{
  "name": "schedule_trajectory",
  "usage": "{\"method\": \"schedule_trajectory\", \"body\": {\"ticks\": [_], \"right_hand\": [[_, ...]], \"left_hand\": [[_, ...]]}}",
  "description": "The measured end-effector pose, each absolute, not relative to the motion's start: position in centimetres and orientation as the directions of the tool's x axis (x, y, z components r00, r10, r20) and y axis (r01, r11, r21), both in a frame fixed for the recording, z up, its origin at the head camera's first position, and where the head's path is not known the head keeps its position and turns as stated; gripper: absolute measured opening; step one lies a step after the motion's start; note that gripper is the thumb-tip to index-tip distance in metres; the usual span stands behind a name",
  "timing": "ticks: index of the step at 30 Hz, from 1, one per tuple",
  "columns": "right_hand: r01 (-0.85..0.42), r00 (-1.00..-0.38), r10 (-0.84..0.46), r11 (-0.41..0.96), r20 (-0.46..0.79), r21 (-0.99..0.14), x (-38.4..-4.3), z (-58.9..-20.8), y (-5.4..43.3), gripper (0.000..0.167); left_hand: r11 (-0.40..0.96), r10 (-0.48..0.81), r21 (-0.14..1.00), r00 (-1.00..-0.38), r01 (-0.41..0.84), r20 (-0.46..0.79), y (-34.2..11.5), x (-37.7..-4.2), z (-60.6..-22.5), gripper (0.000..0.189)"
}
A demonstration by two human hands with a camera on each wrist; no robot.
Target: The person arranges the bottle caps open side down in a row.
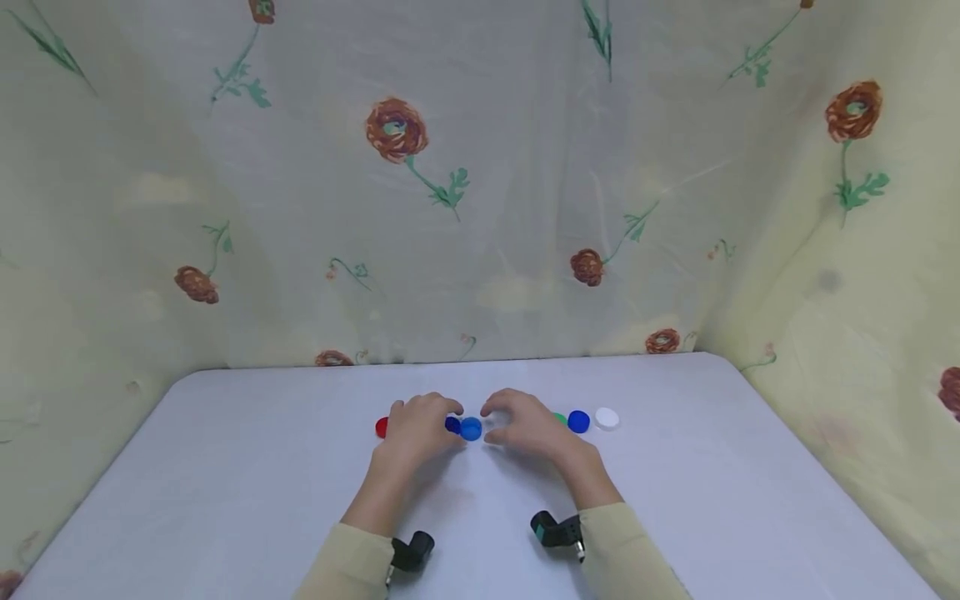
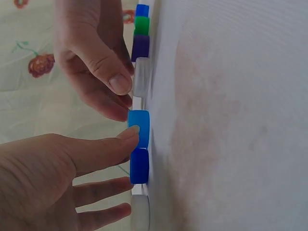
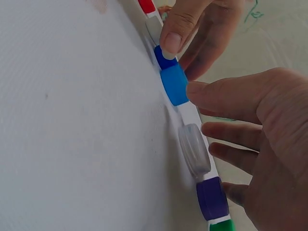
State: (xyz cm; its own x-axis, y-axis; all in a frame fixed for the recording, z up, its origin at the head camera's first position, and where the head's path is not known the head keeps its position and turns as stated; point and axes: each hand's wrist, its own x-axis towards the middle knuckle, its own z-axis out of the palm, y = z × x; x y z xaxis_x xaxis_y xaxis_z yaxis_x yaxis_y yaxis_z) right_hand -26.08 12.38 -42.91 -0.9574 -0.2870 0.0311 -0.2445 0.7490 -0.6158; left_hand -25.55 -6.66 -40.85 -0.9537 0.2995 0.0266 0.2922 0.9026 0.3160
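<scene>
Plastic bottle caps lie in a row across the white table. My left hand point(image 1: 420, 427) arches over the row, with thumb and index finger spread around a dark blue cap point(image 1: 453, 425). Its thumb overlaps a light blue cap point(image 2: 139, 129) in the left wrist view. The light blue cap sits beside the dark blue one, between both hands. From the right, my right hand point(image 1: 525, 423) faces it, thumb and index finger spread, thumb tip close to its edge. Under the right hand are a clear cap point(image 3: 195, 150) and a purple cap point(image 3: 212, 198), hidden in the head view.
A red cap point(image 1: 382, 427) shows left of the left hand, and a whitish cap point(image 2: 140, 211) stands next to the dark blue one. Right of the right hand are a green cap point(image 1: 561, 417), a blue cap point(image 1: 578, 421) and a white cap point(image 1: 607, 418). Flowered cloth point(image 1: 495, 250) hangs behind the table.
</scene>
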Motion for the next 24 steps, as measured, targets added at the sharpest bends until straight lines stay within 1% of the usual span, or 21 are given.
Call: {"method": "schedule_trajectory", "body": {"ticks": [9, 16, 24], "right_hand": [[-0.222, -0.963, -0.268, 0.78, 0.009, -0.585, -26.3, -43.1, 11.5, 0.028], [-0.28, -0.951, -0.305, 0.767, 0.057, -0.578, -26.3, -43.6, 11.3, 0.025], [-0.279, -0.956, -0.28, 0.776, 0.087, -0.565, -26.4, -43.0, 11.2, 0.023]], "left_hand": [[0.898, 0.313, 0.303, -0.947, 0.318, 0.065, -6.7, -25.8, -41.5, 0.039], [0.889, 0.347, 0.286, -0.934, 0.357, 0.086, -6.4, -25.7, -41.9, 0.031], [0.871, 0.36, 0.306, -0.923, 0.384, 0.136, -6.2, -26.0, -41.6, 0.028]]}}
